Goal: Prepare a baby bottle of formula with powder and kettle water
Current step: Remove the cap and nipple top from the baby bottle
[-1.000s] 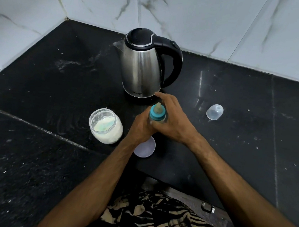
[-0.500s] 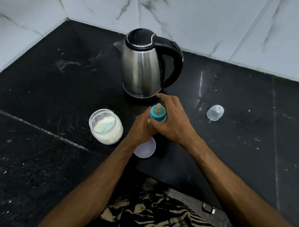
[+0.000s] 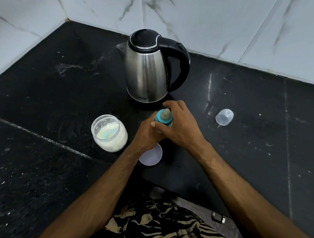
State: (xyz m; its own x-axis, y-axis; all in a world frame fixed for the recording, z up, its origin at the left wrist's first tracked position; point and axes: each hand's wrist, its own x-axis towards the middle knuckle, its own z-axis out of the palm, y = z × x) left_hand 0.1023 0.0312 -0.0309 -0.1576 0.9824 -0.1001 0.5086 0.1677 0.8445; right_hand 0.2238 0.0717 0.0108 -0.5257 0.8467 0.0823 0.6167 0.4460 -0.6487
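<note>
left hand point(image 3: 145, 135) wraps clear baby bottle body, steadying | right hand point(image 3: 178, 128) fingers curled round teal screw collar point(image 3: 164, 119), probably twisting | mid-counter, before steel kettle point(image 3: 147, 69)

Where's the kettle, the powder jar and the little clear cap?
kettle point(image 3: 146, 73), head view, on its shiny steel side
powder jar point(image 3: 111, 139), head view, on its glass side
clear cap point(image 3: 224, 117), head view, on its dome

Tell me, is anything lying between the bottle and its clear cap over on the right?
Nothing visible does. The bottle, held by both hands, and the clear cap have only bare black counter between them; the kettle stands behind.
</note>
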